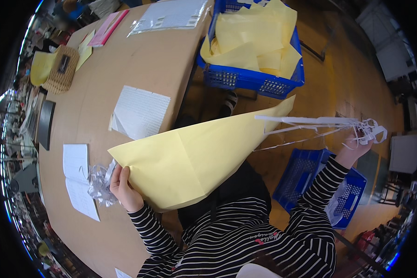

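The left hand point(121, 187) grips the folded yellow paper sheet point(190, 160) at its lower left corner, at the table point(139, 55) edge. The sheet's long axis runs from that corner up and right to a point, clear of the table. The right hand point(356, 148), well right of the sheet, is closed on white paper strips point(319, 121) stretched toward the sheet's tip. A blue crate point(245, 78) of yellow sheets stands above it.

Yellow paper sheet point(190, 157) between both hands
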`<act>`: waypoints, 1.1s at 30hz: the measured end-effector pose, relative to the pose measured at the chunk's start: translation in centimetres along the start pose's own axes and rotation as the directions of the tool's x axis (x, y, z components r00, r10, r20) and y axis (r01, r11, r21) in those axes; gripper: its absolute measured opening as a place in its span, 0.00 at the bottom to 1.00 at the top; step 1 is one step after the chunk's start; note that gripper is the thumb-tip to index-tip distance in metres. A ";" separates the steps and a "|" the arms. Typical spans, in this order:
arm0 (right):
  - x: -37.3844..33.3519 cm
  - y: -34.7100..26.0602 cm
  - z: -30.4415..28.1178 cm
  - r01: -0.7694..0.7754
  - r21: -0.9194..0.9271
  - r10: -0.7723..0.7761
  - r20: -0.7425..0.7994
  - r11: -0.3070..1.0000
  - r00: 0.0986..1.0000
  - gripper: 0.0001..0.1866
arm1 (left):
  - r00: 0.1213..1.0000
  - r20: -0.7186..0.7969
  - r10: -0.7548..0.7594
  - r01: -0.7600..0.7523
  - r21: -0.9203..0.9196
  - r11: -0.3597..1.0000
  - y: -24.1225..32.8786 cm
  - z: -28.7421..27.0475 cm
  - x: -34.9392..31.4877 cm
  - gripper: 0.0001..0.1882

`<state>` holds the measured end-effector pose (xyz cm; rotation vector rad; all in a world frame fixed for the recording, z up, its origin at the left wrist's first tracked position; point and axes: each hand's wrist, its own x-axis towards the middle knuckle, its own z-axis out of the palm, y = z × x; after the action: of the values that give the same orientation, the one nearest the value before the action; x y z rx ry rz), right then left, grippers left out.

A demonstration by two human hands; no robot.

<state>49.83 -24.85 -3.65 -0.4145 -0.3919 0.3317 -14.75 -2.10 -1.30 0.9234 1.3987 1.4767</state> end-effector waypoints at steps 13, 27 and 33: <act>0.2 -9.5 0.8 0.157 -0.433 -0.304 -0.296 0.888 0.905 0.23 | 0.994 0.096 0.058 -0.056 -0.016 0.998 0.3 6.9 4.8 0.08; -12.0 25.6 13.1 0.169 -0.857 0.657 0.487 0.487 0.575 0.34 | 0.969 0.033 0.243 -0.238 0.358 0.903 2.4 4.8 1.7 0.14; -18.7 33.3 13.0 -0.150 -0.925 0.877 0.266 0.349 0.400 0.22 | 0.957 0.049 0.286 -0.284 0.358 0.889 4.1 2.1 -0.6 0.14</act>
<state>20.32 0.87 -13.15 -1.4004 -1.3001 1.1313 -13.05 -1.87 3.01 1.4090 1.6250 1.4538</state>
